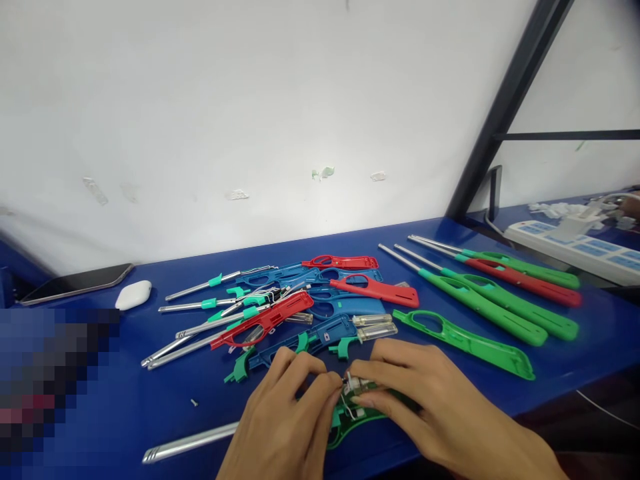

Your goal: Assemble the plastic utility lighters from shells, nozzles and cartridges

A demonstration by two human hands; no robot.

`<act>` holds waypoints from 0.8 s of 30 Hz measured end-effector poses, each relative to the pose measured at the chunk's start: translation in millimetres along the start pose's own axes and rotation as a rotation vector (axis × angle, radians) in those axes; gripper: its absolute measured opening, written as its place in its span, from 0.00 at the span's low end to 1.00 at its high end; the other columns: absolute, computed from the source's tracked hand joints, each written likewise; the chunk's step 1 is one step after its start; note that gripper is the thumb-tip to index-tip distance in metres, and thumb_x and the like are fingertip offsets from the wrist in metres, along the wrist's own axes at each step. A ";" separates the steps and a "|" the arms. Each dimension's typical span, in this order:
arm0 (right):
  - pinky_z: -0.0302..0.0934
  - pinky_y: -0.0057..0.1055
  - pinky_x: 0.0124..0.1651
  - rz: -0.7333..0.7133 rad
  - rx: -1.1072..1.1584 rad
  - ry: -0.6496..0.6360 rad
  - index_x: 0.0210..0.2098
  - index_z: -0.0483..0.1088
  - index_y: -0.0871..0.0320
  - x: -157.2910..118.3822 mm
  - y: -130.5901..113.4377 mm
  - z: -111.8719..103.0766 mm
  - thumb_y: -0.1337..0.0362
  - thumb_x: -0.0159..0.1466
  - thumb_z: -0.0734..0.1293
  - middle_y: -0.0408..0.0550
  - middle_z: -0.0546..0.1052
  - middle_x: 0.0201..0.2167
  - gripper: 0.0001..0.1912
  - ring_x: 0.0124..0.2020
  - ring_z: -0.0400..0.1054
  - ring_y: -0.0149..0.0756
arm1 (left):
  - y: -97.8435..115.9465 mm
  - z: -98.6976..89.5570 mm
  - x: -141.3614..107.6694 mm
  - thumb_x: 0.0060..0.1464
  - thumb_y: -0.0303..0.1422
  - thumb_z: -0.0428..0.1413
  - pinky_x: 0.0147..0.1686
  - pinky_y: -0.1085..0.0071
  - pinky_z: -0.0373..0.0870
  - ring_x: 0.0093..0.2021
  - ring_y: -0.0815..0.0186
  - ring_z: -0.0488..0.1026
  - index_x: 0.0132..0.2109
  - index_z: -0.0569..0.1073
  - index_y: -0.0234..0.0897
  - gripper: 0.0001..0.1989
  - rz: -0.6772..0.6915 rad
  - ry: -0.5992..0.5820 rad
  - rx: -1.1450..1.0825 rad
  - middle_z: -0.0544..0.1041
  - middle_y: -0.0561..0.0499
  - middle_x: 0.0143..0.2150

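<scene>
Right hand (405, 387) gripping an open green plastic lighter shell (350, 430), bottom centre of the frame; left hand (287, 407) curled over it, can't tell what I'm pinching there. Silver metal tube (190, 443) pokes out left.

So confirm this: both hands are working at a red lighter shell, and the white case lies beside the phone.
Wrong colour: in the head view, the lighter shell at the left hand and right hand is green, not red. The white case does lie beside the phone.
</scene>
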State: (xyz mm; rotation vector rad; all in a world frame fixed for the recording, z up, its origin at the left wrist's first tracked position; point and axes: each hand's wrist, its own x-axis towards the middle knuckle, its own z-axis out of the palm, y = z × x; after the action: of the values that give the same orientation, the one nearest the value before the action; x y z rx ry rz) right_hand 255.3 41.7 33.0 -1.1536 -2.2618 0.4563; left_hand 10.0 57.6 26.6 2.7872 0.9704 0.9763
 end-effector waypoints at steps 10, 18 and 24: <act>0.57 0.31 0.36 -0.003 -0.014 -0.041 0.52 0.75 0.46 0.2 0.3 -1.0 0.59 0.80 0.64 0.40 0.73 0.37 0.07 0.35 0.71 0.34 | 0.4 0.3 -1.6 0.69 0.18 0.51 0.38 0.67 0.72 0.39 0.63 0.66 0.47 0.70 0.39 0.11 0.001 -0.003 -0.011 0.74 0.48 0.42; 0.55 0.31 0.33 -0.063 -0.083 -0.026 0.48 0.76 0.50 4.9 -2.1 -1.2 0.59 0.81 0.62 0.40 0.72 0.34 0.10 0.32 0.69 0.33 | -2.1 4.9 -2.9 0.68 0.16 0.49 0.37 0.67 0.73 0.39 0.63 0.66 0.49 0.72 0.38 0.13 0.008 -0.008 0.004 0.74 0.48 0.43; 0.56 0.31 0.33 -0.107 -0.117 -0.019 0.49 0.76 0.51 4.6 -2.4 -1.9 0.59 0.82 0.61 0.40 0.74 0.34 0.11 0.32 0.70 0.34 | -5.7 4.4 -7.6 0.68 0.17 0.50 0.36 0.67 0.74 0.39 0.63 0.68 0.54 0.74 0.37 0.15 0.037 -0.021 0.033 0.76 0.47 0.43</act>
State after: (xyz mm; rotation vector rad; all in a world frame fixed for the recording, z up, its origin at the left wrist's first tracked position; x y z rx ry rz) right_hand 252.7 44.1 37.2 -1.0825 -2.3804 0.2973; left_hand 4.7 58.5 17.5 2.8455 0.9446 0.9417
